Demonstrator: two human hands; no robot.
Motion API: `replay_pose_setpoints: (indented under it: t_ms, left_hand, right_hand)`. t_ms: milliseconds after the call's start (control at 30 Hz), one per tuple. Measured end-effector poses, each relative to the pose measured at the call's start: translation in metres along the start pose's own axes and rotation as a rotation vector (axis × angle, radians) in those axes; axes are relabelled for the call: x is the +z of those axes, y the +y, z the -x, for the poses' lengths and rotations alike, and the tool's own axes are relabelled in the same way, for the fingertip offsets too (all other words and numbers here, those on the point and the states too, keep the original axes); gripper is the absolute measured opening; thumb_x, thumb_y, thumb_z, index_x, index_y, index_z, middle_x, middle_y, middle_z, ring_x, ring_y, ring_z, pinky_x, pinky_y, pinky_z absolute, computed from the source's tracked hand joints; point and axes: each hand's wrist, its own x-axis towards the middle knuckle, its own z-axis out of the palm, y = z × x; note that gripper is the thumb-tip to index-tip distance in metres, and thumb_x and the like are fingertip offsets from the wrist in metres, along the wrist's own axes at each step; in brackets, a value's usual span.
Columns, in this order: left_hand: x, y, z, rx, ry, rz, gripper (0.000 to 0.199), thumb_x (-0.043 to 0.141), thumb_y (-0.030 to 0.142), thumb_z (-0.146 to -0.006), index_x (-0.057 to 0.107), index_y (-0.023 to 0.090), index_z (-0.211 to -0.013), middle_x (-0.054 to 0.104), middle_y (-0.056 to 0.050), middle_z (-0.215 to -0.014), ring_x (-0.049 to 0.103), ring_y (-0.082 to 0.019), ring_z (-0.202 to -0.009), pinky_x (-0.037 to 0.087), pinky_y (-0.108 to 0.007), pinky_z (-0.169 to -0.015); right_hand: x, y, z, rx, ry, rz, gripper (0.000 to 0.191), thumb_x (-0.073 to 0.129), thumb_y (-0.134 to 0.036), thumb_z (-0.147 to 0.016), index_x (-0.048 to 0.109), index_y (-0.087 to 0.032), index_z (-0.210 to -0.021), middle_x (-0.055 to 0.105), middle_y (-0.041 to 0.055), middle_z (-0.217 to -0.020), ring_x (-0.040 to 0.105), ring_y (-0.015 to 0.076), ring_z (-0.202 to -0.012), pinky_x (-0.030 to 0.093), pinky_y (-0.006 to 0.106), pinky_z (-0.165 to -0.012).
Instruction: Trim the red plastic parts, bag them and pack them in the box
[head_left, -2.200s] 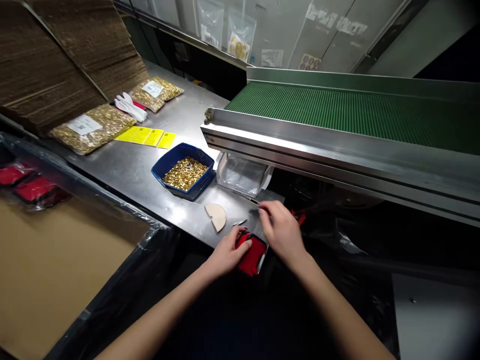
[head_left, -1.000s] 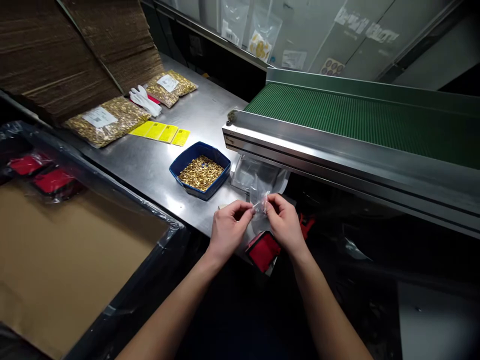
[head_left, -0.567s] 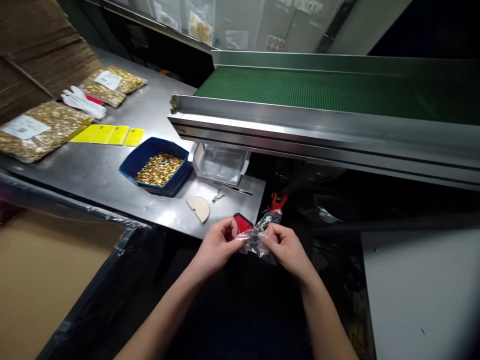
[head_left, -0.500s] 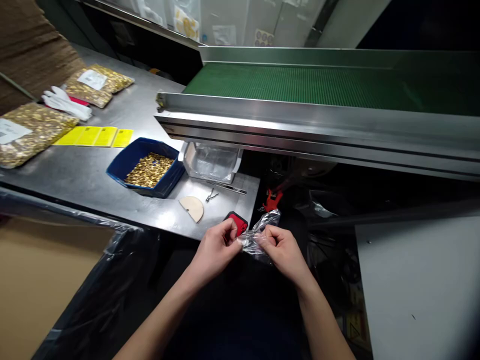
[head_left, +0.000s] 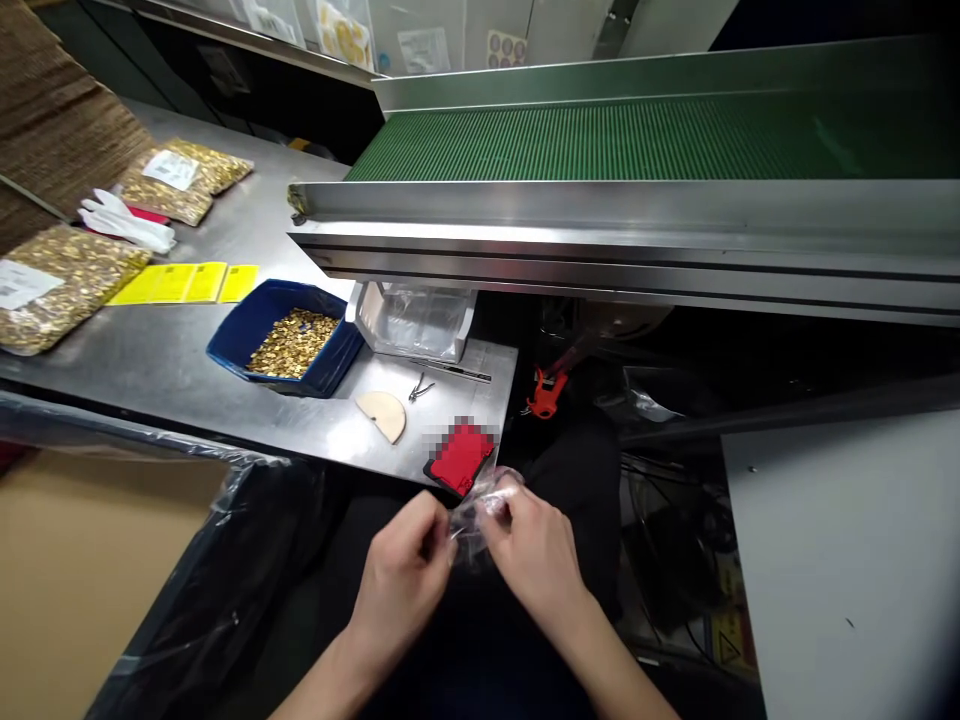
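Between my two hands, over my lap, is a crumpled clear plastic bag (head_left: pixel 474 520). My left hand (head_left: pixel 409 560) pinches its left side, and my right hand (head_left: pixel 534 545) pinches its right side. Just beyond the bag, a red and black object (head_left: pixel 463 457) lies at the metal table's corner, partly pixelated. Left of it are a half-round wooden piece (head_left: pixel 382 414) and small nippers (head_left: pixel 421 387). A blue bin (head_left: pixel 341 362) holds many small gold-coloured pieces (head_left: pixel 294 343). Beside the bin stands a clear-white tray (head_left: pixel 412 322) with plastic bags inside.
A green conveyor (head_left: pixel 570 140) with a metal side rail crosses the upper right. Filled bags (head_left: pixel 71 280), yellow labels (head_left: pixel 176 283) and white gloves (head_left: pixel 126 220) lie on the table (head_left: pixel 172 350) at left. An orange-red tool (head_left: pixel 546 392) hangs past the table's corner. A white panel (head_left: pixel 847 560) is at right.
Both hands have moved down and nearer to me with the plastic bag, my left hand also leftward. More of the red and black object now shows. The view has shifted slightly.
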Motion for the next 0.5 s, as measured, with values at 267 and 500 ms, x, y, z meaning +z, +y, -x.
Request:
replay_pose_setpoints:
  t_ms: [267,500]
  left_hand:
    - [-0.021,-0.051,0.054,-0.561,-0.24,0.227,0.03,0.06,0.025,-0.086,0.035,0.023,-0.068,0.037,0.007,-0.062,0.037,-0.012,-0.056,0.028,-0.023,-0.053]
    - [-0.028,-0.093,0.067,-0.957,0.162,0.778,0.052,0.085,0.051,-0.076,0.041,0.022,-0.074,0.044,0.01,-0.053,0.035,-0.007,-0.046,0.032,-0.015,-0.044]
  right_hand:
    - [0.018,-0.026,-0.015,-0.124,-0.358,-0.131,0.019,0.077,-0.036,-0.083,0.062,-0.024,-0.086,0.068,-0.0023,-0.082,0.059,0.0158,-0.072,0.027,0.028,-0.063]
    - [0.049,-0.008,0.018,0.364,-0.515,-1.109,0.034,0.066,-0.051,-0.094,0.069,-0.02,-0.109,0.073,0.0064,-0.102,0.069,0.0182,-0.09,0.053,0.029,-0.079]
